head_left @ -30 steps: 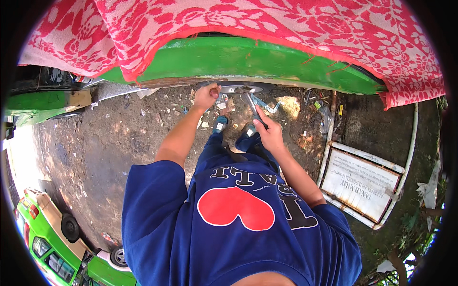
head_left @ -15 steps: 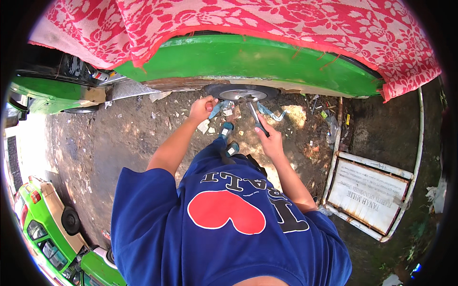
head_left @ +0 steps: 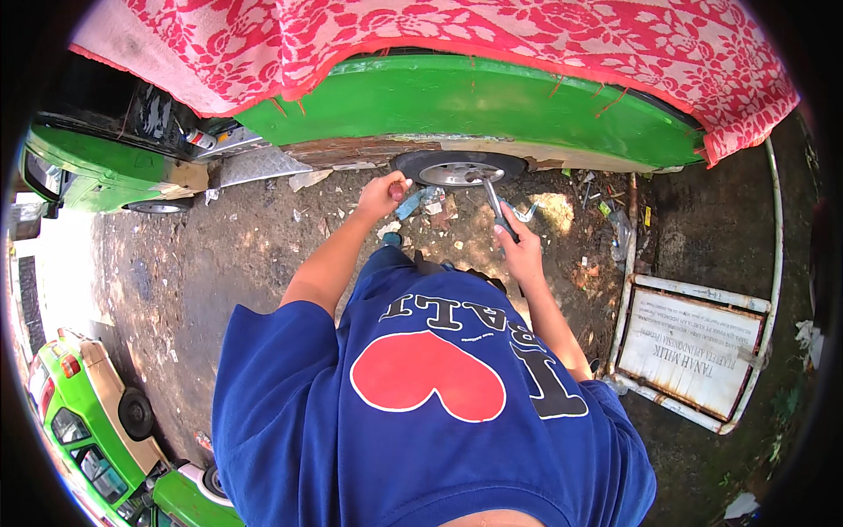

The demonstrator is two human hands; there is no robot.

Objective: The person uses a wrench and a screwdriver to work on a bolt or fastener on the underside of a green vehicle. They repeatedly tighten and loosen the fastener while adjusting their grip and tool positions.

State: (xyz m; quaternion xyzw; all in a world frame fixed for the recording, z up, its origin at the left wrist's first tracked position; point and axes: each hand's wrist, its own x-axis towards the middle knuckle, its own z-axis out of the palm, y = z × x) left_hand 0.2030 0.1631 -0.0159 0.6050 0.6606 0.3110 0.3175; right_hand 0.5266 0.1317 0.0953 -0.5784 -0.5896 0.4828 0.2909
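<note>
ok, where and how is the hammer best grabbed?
Dark handle, probably from the person's near side, slightly right, as the right hand holds it. The hammer slants, head pointing away toward the wheel; its handle end faces the person and looks thicker than the metal shaft.

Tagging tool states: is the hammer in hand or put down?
In hand: the right hand holds the hammer by its dark grip. Its head overlaps the wheel in view; cannot tell if they touch.
</note>
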